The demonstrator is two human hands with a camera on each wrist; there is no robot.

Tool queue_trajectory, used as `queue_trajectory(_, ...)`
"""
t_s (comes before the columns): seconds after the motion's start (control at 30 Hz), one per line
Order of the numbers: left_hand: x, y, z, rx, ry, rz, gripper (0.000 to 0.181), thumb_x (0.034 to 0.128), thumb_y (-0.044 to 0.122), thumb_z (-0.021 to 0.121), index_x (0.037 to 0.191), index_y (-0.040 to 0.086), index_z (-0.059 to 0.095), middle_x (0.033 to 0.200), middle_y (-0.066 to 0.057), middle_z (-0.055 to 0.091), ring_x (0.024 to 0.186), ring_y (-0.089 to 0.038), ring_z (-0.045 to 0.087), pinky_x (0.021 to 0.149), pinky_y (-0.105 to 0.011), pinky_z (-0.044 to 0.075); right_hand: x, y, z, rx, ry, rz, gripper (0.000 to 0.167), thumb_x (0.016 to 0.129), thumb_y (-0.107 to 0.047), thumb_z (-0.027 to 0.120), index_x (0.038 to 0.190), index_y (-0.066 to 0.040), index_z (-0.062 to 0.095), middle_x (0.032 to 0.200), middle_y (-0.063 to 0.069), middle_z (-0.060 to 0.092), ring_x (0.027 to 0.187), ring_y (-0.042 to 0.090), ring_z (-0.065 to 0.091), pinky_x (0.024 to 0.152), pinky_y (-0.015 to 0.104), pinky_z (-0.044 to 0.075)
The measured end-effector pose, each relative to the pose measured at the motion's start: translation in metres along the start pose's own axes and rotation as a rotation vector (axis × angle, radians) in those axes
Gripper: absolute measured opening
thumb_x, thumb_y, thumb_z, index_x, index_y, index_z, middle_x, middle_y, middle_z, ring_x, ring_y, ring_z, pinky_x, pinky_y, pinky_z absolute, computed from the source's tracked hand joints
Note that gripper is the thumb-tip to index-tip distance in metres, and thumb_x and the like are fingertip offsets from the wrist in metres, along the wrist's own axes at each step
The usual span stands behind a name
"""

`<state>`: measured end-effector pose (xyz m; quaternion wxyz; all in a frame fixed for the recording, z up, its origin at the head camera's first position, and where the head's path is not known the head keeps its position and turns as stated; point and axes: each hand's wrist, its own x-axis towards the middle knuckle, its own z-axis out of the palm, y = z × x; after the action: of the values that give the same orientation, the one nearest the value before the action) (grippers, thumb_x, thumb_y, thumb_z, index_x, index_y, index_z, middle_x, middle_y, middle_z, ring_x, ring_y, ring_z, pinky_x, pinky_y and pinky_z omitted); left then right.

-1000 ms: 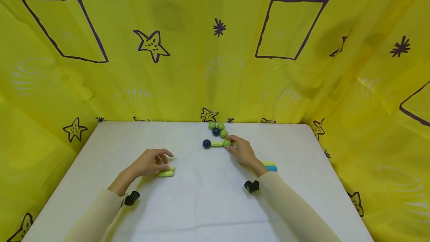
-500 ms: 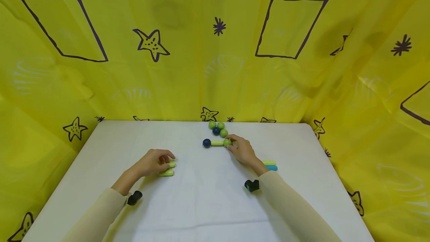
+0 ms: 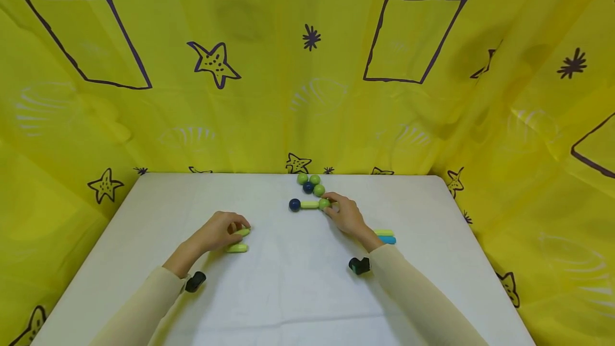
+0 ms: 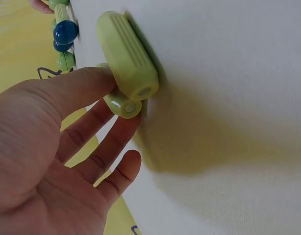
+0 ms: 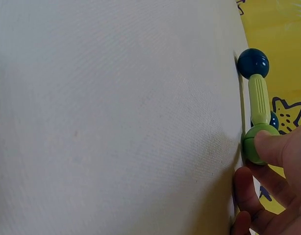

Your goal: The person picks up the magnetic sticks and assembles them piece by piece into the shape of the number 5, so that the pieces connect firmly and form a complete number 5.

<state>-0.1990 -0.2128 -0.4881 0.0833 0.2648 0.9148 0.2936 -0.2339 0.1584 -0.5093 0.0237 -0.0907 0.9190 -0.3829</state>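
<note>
"So, how much looks put together?"

"One piece, I'd say: the middle rod (image 3: 309, 204) has a navy ball (image 3: 294, 205) at its left end and a green ball (image 3: 324, 204) at its right. It lies toward the far middle of the surface (image 3: 288, 282), and the right hand (image 3: 347, 215) has that green ball between thumb and fingers."

"And the left hand (image 3: 218, 231)?"

"Nearer and to the left, its thumb and fingers pinching the held rod (image 3: 243, 232); whether that touches the surface I can't tell. The spare rod (image 3: 237, 248) lies just beside it on the near side, not gripped."

"What seems left, then?"

"Most of the building, in my judgement. The held rod meets no ball yet. The far balls (image 3: 308, 187), three green and one navy, cluster by the far edge with no rod visible among them. Off to the right lie a lime rod (image 3: 384, 233) and a blue rod (image 3: 387, 240), partly behind the right arm."

"Do the wrist views add anything?"

"The left one shows a round grey spot on the tips of both nearby rods, too small to make out from the head. The right one shows grooves along the middle rod and the thumb across the green ball. Only the head view shows the blue rod."
</note>
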Motion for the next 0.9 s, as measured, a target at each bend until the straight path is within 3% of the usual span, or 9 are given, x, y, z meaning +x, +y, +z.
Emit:
queue_trajectory(0.43,0.0,0.003,-0.001,0.012,0.035,0.006,0.02,0.0844,0.0,0.077,0.104,0.006,0.076,0.088,-0.002,0.067,0.073,-0.013,0.057,0.069,-0.029,0.051,-0.002,-0.003,-0.001,0.006,0.021,-0.046,0.037,0.097,-0.011,0.071,0.134,-0.012,0.065,0.121,0.015,0.069,0.052,0.013,0.037,0.055,0.031,0.034)
queue_trajectory(0.9,0.006,0.019,-0.003,-0.179,0.059,0.057,0.02,0.0906,0.001,0.073,0.11,0.005,0.076,0.096,-0.007,0.072,0.073,-0.011,0.067,0.069,-0.028,0.055,-0.001,0.001,0.001,0.005,0.022,-0.035,0.035,0.098,-0.013,0.07,0.133,-0.014,0.066,0.122,0.014,0.07,0.052,0.012,0.034,0.056,0.031,0.032)
